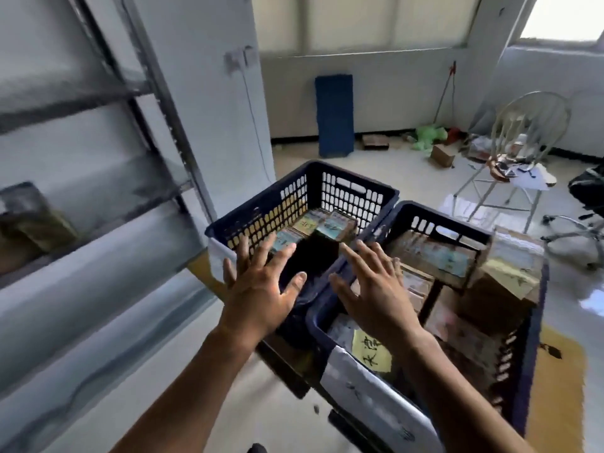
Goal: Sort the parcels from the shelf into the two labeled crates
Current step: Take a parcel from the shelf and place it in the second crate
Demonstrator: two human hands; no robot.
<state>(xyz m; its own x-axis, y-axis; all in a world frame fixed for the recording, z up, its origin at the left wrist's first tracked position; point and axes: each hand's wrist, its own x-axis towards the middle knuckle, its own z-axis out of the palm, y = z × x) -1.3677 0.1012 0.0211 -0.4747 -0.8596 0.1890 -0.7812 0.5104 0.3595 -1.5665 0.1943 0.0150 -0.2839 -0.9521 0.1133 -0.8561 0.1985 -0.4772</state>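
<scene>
Shelving (163, 103) stands beside the left crate (353, 181), chair (529, 132) beyond right crate (441, 219).

Black handwritten characters stand on a yellow note (371, 353) inside the right-hand crate (439, 214) and on its white label (376, 403), all too blurred to read.

- Bright daylight enters through the windows (359, 24) at 12 o'clock; the pane (562, 14) at 1 o'clock is blown out white.
- Glare sheens the floor (585, 302) at 3 o'clock.
- The shelf (98, 256) at 9 o'clock is motion-blurred, its lines bowed by wide-angle distortion.
</scene>
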